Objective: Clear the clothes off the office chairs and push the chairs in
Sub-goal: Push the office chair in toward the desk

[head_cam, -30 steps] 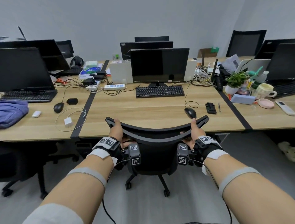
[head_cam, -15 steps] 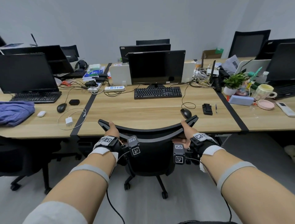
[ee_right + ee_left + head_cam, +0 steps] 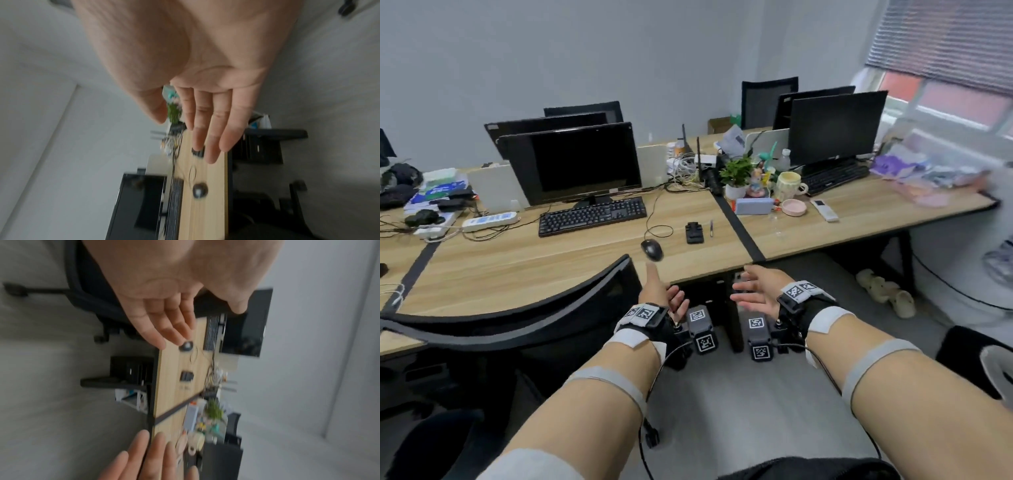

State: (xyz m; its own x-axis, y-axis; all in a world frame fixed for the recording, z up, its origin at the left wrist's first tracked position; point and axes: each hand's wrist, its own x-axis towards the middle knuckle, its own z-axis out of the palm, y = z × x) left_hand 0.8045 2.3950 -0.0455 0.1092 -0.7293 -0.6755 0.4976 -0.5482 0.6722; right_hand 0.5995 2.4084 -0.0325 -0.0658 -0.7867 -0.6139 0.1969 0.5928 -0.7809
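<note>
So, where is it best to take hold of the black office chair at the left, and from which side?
Grip the chair by the curved top rail of its backrest, one hand toward each end, coming from behind. The rail is a narrow bar that fingers can probably wrap, and it faces the person while the seat points toward the desk.

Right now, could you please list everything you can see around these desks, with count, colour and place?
Office chair: one, black, pushed against the near desk edge, left.
Desk: wood-topped, black divider strips.
Monitors: several, black, along the desks.
Keyboard: black, before the central monitor.
Mouse: black, near the front edge.
Plant: green, white pot, centre-right.
Mug: pale yellow, beside the plant.
Clothes: purple and pale, blurred, on the far right desk.
Left hand: open, empty.
Right hand: open, empty.
</note>
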